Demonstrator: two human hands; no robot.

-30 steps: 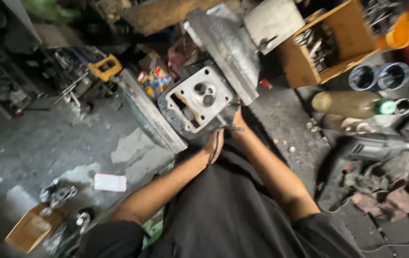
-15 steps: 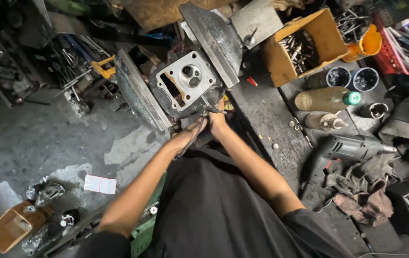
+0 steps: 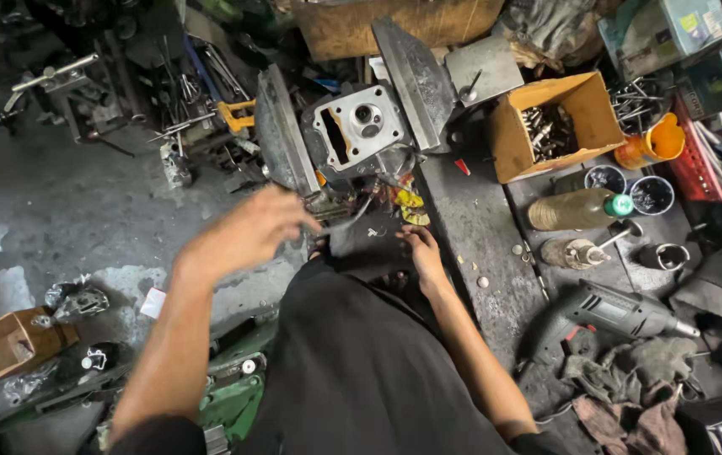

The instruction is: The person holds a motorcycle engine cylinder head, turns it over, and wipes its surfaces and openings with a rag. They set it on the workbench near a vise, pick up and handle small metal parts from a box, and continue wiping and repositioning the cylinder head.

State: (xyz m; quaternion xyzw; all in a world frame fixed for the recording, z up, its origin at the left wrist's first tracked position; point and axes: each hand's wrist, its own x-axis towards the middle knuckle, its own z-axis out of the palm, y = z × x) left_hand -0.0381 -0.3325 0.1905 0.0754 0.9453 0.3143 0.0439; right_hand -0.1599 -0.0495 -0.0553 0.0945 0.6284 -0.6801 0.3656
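A grey metal cylinder head (image 3: 356,135) stands wedged between two slanted steel plates (image 3: 278,135) on the floor in front of me. My left hand (image 3: 247,232) is blurred, a little left of and below the head. It is closed on a thin metal tool (image 3: 346,223) whose tip points right, toward the bottom of the head. My right hand (image 3: 418,248) rests with its fingers spread on a black cloth (image 3: 369,244) just below the head, holding nothing.
A cardboard box of metal parts (image 3: 584,101), an orange funnel (image 3: 652,143), two dark cups and a green-capped bottle (image 3: 576,211) stand at the right. An electric drill (image 3: 614,312) and rags (image 3: 630,379) lie nearer. Hand tools clutter the upper left; a small brown box (image 3: 2,350) sits at the lower left.
My hands, close together under the cylinder head before, have parted: the left hand has swung out to the left with the thin tool, and the right stays by the head. The view has tilted.
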